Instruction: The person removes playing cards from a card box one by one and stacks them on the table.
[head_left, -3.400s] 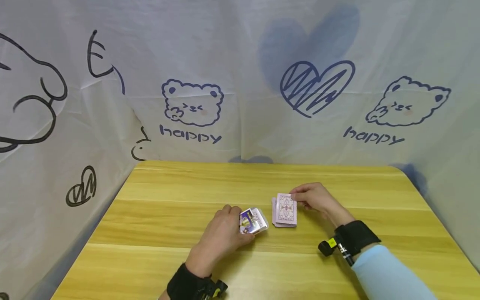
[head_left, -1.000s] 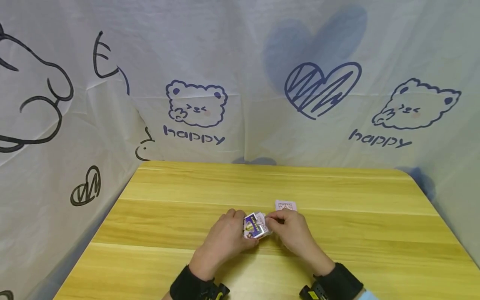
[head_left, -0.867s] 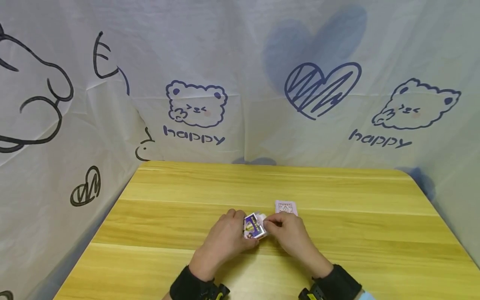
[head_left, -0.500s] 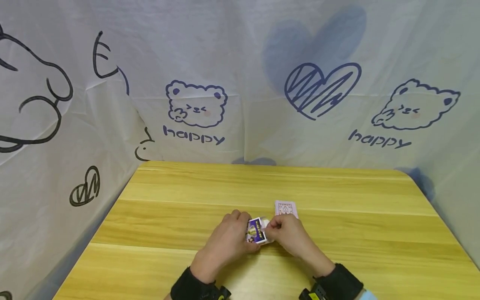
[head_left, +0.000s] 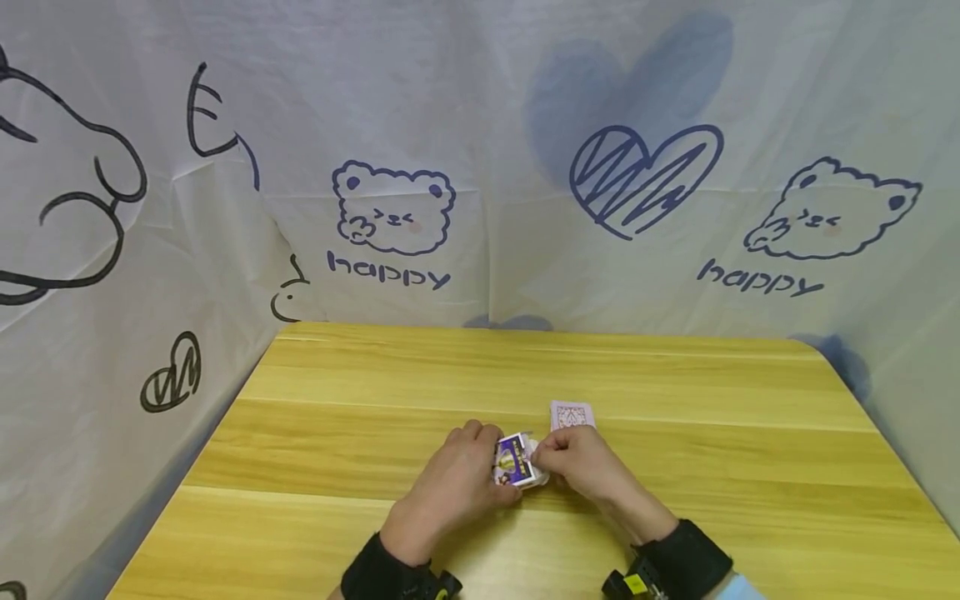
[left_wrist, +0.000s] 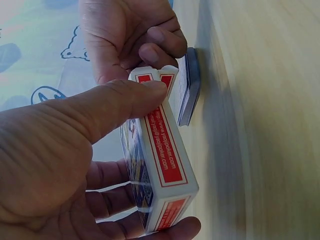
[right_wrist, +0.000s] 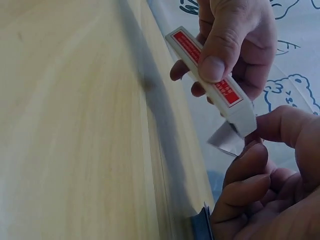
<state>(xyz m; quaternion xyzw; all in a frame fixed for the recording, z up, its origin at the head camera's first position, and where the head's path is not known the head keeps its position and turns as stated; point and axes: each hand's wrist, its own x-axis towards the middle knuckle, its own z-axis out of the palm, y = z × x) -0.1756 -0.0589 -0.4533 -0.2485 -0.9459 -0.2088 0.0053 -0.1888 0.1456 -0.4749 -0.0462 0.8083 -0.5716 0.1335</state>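
My left hand (head_left: pixel 456 477) grips a small playing-card box (head_left: pixel 513 462), white with a purple picture on its front. In the left wrist view the thumb presses along the box's narrow side (left_wrist: pixel 167 150), which bears a red panel, and the fingers curl round from the other face. At the box's end, my right hand (head_left: pixel 592 467) pinches with thumb and forefinger. A pale flap (right_wrist: pixel 226 139) sticks out there in the right wrist view. Just beyond the right hand lies a deck of playing cards (head_left: pixel 572 414), patterned back up, its near part hidden by that hand.
The wooden table (head_left: pixel 360 375) has a light yellow grain. White cloth (head_left: pixel 510 108) with drawn bears and hearts hangs behind it and along the sides. A black wrist strap with a small camera sits on each wrist.
Earlier my right hand was at the card deck; it has since come left to the box's end. The box, in my left hand, has shifted slightly right and turned, and cards showing at its end are now hidden.
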